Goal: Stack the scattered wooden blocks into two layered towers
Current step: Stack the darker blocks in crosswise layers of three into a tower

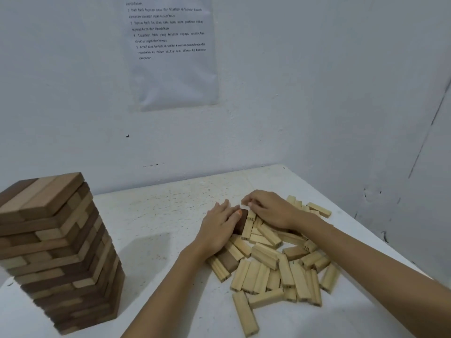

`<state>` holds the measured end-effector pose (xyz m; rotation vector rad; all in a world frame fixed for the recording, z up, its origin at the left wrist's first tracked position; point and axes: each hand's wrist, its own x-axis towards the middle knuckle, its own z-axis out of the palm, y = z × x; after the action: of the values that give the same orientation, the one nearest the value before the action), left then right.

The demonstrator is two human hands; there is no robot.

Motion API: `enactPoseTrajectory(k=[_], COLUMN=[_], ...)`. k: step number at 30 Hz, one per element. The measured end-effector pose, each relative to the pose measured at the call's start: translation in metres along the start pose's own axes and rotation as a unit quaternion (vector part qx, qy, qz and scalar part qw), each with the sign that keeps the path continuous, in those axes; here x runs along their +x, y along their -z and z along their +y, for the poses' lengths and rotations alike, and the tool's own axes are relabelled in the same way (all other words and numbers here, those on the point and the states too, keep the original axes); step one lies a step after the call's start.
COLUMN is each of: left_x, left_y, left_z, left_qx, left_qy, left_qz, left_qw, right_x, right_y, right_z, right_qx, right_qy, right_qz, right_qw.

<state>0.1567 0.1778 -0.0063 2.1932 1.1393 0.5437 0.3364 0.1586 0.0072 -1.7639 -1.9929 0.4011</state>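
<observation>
A tall tower (56,250) of mixed dark and light wooden blocks stands at the left of the white table (156,225). Several pale blocks (273,267) lie scattered in a heap at the right. My left hand (217,228) lies flat at the heap's left edge, its thumb against a dark brown block (241,222). On the far part of the heap rests my right hand (271,211), fingers curled over pale blocks just right of the dark one. Another dark block (228,261) lies under my left wrist. Whether either hand grips a block is not clear.
The table sits in a corner: a white wall runs behind it and another along its right side. A printed instruction sheet (170,52) hangs on the back wall. Bare tabletop lies between the tower and the heap.
</observation>
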Motion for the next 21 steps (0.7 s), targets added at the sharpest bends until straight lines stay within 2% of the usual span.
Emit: enactPoseTrajectory(k=[2,5,8,13,17,19,21], left_x=[-0.009,-0.019,-0.029,-0.044,-0.044,-0.043,-0.043], left_y=[0.005,0.014,0.022,0.02,0.014,0.013,0.011], left_z=[0.005,0.007,-0.001,-0.014,-0.011,-0.013,-0.013], left_qx=[-0.093,-0.23,-0.215,-0.163,-0.072,-0.096,-0.172], left_qy=[0.003,0.022,0.029,0.066,0.088,0.07,0.043], left_qz=[-0.002,0.09,0.131,0.093,0.087,0.111,0.129], left_qw=[0.996,0.969,0.967,0.98,0.99,0.987,0.976], right_x=[-0.01,-0.022,-0.028,-0.031,-0.028,-0.027,-0.027], right_y=[0.002,0.004,0.004,-0.004,-0.007,-0.005,-0.005], right_z=[-0.007,-0.019,-0.032,-0.04,-0.038,-0.037,-0.038], right_qx=[-0.019,-0.018,-0.052,-0.066,-0.081,-0.069,-0.022], right_qy=[0.012,0.023,0.029,0.0,-0.021,-0.019,-0.014], right_qz=[-0.002,0.015,0.017,-0.01,-0.035,-0.035,-0.008], right_qw=[1.0,0.999,0.998,0.998,0.996,0.997,1.0])
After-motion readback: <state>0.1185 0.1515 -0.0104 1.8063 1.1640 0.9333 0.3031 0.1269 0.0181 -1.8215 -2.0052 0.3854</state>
